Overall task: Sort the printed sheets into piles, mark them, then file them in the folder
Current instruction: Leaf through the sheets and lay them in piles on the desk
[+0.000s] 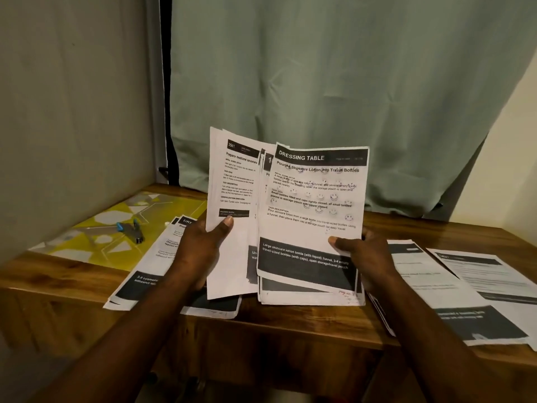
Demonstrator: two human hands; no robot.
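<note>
- The left hand [200,245] grasps the left bundle [229,199] of printed sheets. The thumb is pressed on the front near the lower edge and the fingers are curled behind, so the pages stand upright and can be read.
- The right hand [366,257] grips the right bundle [308,280] in the same way, thumb in front and fingers hidden behind the paper.
- The two bundles are parted like an open book, above the near middle of the wooden surface [290,330]. This is probably so both top headings can be compared at once.
- The front sheet [313,205] on the right reads "DRESSING TABLE". That category heading is likely what decides which pile it goes to.
- A left pile [139,274] lies flat under the left forearm, and the right piles [430,286] lie just beyond the right wrist. Both are close enough that a sheet can be dropped without a long reach.
- The yellow patterned folder [87,242] lies at the far left, apart from the piles, with a blue-handled tool [132,231] resting on it. They seem set aside for the marking and filing steps.
- Sorting looks to be under way, and nothing appears to be filed yet.
</note>
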